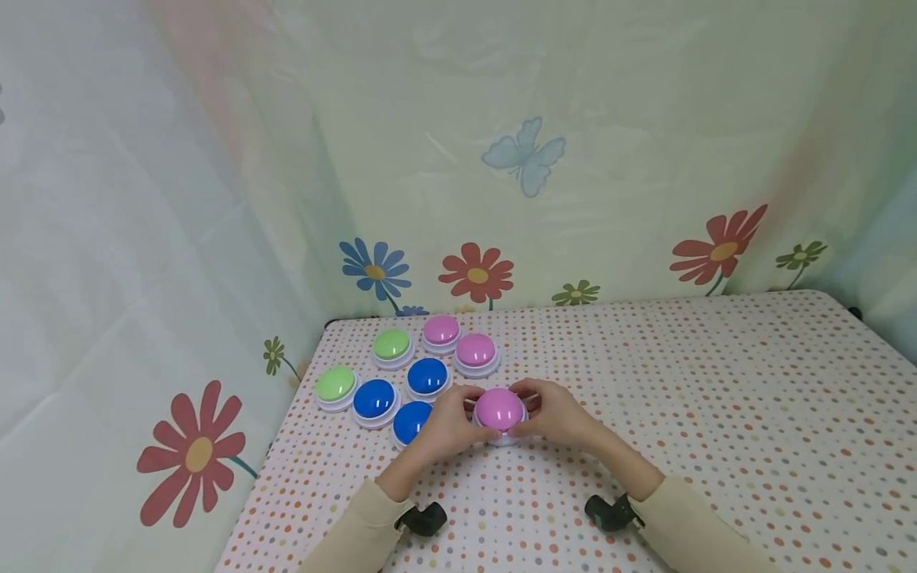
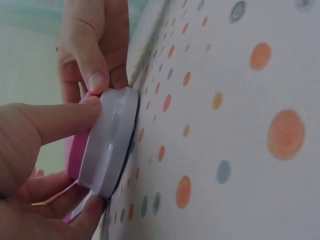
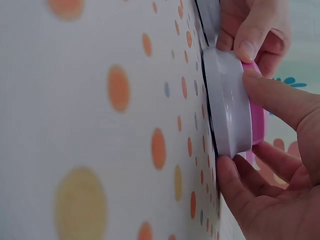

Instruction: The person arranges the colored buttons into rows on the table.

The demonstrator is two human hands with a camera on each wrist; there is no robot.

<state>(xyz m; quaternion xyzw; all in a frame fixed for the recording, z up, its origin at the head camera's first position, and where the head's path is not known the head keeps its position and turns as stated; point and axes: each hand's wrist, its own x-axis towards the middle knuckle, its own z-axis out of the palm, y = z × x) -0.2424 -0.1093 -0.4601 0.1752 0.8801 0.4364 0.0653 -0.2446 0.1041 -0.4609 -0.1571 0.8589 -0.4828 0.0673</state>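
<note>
Both hands hold a pink dome push button with a white round base from opposite sides. The left hand has its thumb at the near edge and its fingers round the left side. Mirroring it, the right hand grips the right side. In the left wrist view the white base sits on or very close to the cloth; the right wrist view shows the pink dome between thumbs and fingers. Just left of the left hand is a blue push button, partly hidden by it.
Two more blue buttons, two green buttons and two pink buttons stand grouped at the table's left. Dotted cloth covers the table. A flowered curtain hangs behind and at the sides.
</note>
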